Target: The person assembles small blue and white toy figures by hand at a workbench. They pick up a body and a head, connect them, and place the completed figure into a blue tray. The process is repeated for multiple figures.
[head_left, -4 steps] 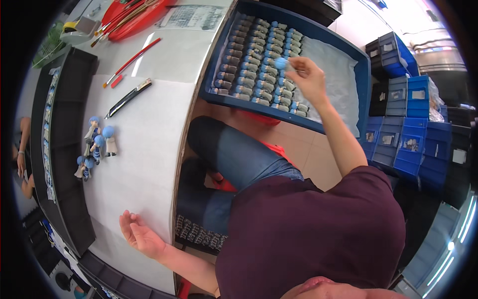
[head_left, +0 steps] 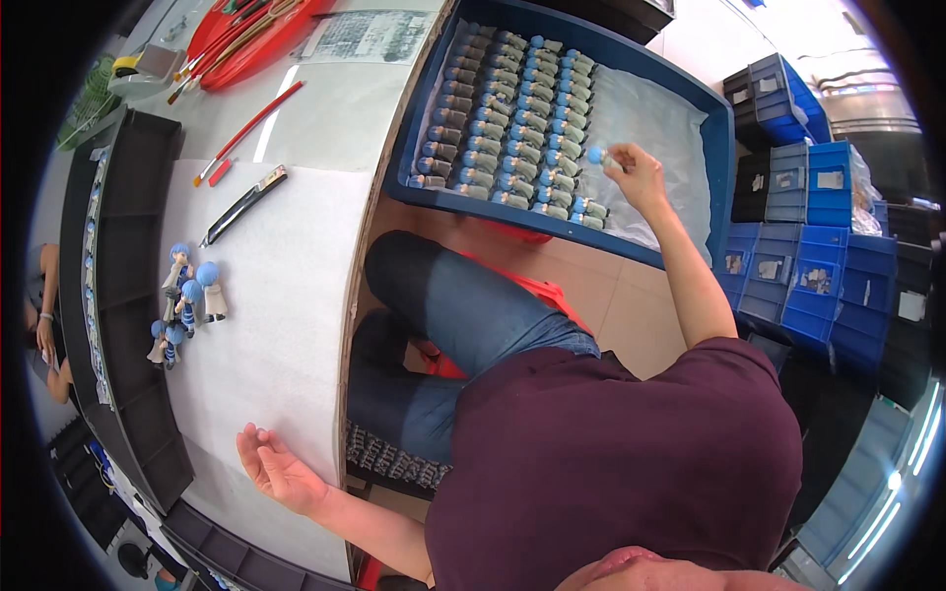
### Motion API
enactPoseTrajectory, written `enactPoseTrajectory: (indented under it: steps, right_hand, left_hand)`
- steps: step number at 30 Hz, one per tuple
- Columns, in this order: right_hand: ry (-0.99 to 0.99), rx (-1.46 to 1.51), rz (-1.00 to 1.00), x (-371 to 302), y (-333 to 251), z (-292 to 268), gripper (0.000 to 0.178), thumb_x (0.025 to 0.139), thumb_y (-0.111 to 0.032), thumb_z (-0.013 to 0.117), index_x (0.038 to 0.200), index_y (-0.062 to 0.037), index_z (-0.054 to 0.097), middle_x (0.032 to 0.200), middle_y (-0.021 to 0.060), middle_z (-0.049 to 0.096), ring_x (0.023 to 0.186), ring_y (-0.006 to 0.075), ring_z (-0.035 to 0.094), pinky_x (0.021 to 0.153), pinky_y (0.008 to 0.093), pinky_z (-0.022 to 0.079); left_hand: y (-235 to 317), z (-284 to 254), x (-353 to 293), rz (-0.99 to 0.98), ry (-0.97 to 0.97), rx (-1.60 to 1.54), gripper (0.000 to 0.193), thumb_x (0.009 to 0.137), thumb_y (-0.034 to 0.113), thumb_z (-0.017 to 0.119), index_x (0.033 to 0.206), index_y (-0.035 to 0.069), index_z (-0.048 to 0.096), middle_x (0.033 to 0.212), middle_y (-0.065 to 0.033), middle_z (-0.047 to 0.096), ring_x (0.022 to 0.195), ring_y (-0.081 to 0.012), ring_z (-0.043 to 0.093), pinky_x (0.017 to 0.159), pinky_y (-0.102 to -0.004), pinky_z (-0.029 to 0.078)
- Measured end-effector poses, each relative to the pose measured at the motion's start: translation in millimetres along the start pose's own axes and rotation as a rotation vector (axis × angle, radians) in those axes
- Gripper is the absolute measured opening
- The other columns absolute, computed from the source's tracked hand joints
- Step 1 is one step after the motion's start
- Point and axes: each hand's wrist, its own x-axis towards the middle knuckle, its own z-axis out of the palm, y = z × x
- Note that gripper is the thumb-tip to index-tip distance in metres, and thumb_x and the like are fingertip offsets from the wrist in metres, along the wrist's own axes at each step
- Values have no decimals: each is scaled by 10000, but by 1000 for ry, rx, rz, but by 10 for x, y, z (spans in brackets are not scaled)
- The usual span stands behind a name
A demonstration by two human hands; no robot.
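My right hand [head_left: 639, 177] pinches a small figurine with a round blue head [head_left: 595, 156] over the big blue tray [head_left: 724, 177]. Only the head shows well; fingers and blur hide the body. Beside it, rows of similar blue-headed figurines [head_left: 527, 123] lie on the tray's white liner. Palm up on the table's white sheet, my left hand [head_left: 281, 473] rests with loosely curled, parted fingers and nothing in it. Further up that sheet, several blue-headed figurines [head_left: 187, 295] stand or lean in a cluster.
A black-handled cutter knife [head_left: 244, 205], a red paintbrush [head_left: 251, 131] and a red plate of brushes [head_left: 261, 44] are on the table. A dark divided tray [head_left: 143, 295] borders it on the left. Blue crates [head_left: 813, 276] are stacked at right. Another person's hand [head_left: 44, 335] shows far left.
My right hand has moved right with the figurine, from above the rows to the bare liner beside them. My left hand has stayed on the table. The view has shifted slightly.
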Motion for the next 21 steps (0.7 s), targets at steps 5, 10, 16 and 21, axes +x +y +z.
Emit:
enactPoseTrajectory:
  steps: [5,10,16,21]
  right_hand:
    - [-164,-173,6,-182,439,154,297,646,-33,711,931,-44,628,895,119,647,795,227,622,722,322,494]
    - [-165,-128,11,-183,434,252,282,650,-37,712,919,-41,626,887,137,641,823,265,618,734,348,486]
    - [-231,-155,-82,-139,542,301,238,696,-140,697,890,-21,628,885,154,635,828,291,615,725,355,480]
    - [-41,43,-197,-147,-305,257,227,805,-125,632,1003,-15,616,931,96,647,854,163,621,728,285,500]
  left_hand:
    - [-10,19,22,-9,26,34,290,867,-23,478,1154,-44,513,1144,-159,535,947,-178,532,896,-278,444]
    - [-6,81,11,-2,53,60,282,870,-17,480,1147,-53,511,1135,-153,538,945,-176,535,892,-278,444]
    - [-76,39,1,29,67,75,296,871,-30,468,1165,-63,491,1155,-166,526,978,-179,533,885,-276,445]
    - [-26,186,-22,-20,178,261,249,823,-45,536,1070,-45,565,1048,-111,593,934,-142,559,839,-238,445]
